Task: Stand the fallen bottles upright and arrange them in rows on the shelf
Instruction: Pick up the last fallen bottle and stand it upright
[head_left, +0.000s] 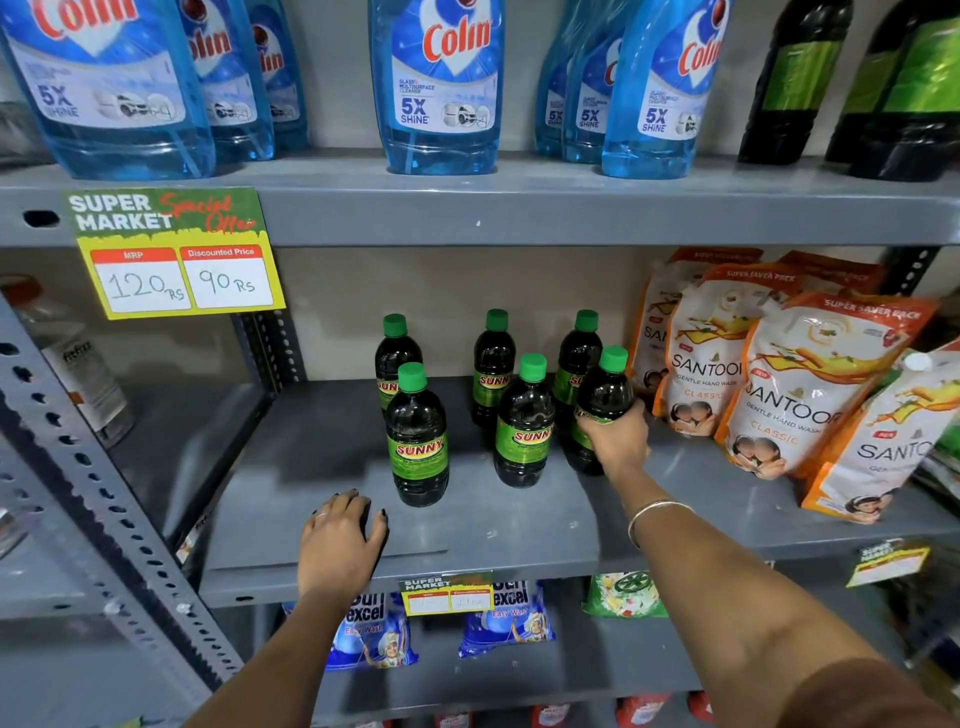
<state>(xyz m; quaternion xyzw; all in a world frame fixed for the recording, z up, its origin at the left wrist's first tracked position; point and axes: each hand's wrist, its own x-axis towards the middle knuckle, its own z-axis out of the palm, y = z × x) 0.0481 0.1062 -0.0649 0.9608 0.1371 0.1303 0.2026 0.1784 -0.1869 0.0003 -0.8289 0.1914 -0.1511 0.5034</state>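
Several dark Sunny bottles with green caps stand upright on the grey middle shelf (493, 525), in two rows. The back row has bottles at the left (395, 356), middle (492, 364) and right (577, 358). In the front row stand a left bottle (417, 441) and a middle bottle (523, 426). My right hand (615, 441) is wrapped around the lower body of the front right bottle (605, 395), which is upright. My left hand (345, 540) rests palm down on the shelf near its front edge, fingers spread, holding nothing.
Orange and white Santoor refill pouches (789, 395) lean close to the right of the held bottle. Blue Colin bottles (439, 88) fill the shelf above. A yellow price tag (174, 254) hangs at upper left. Detergent packets (506, 621) lie on the shelf below.
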